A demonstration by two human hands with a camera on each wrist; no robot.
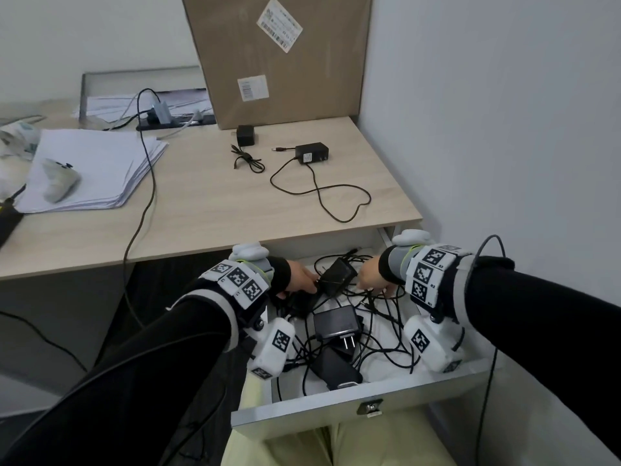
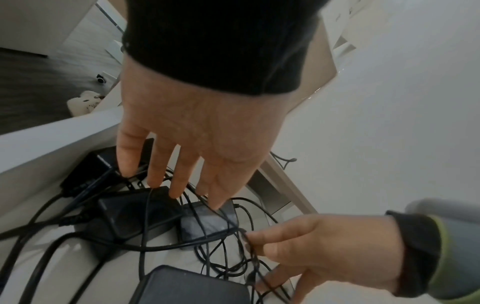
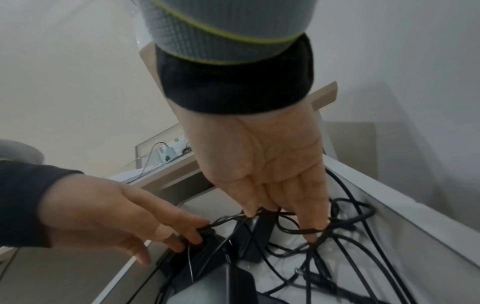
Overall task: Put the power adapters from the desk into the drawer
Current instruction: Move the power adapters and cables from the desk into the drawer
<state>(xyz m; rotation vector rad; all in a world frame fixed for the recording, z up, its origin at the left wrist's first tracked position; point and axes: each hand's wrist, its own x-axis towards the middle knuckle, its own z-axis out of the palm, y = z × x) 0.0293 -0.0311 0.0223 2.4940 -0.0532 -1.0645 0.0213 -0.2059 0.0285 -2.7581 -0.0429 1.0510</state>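
Both hands down in open white drawer [image 1: 336, 406]. Your left hand [image 1: 300, 275]: fingers straight, tips touching black brick adapter [image 1: 337, 275] at drawer's back, gripping nothing. Your right hand [image 1: 373, 275]: fingers straight, thin black cables [image 3: 298, 230] looped round tips. Risk: pull out now, snagged loops drag adapters over drawer's rim. Small black cube adapter [image 1: 245, 135] and black labelled adapter [image 1: 311, 153] wait on beige desk [image 1: 201, 213] beyond drawer's back.

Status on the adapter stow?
Left hand touches an adapter in the drawer, fingers straight; right hand, fingers straight, in the cable tangle. Two adapters on the desk not yet moved. Tangle crowds the drawer.
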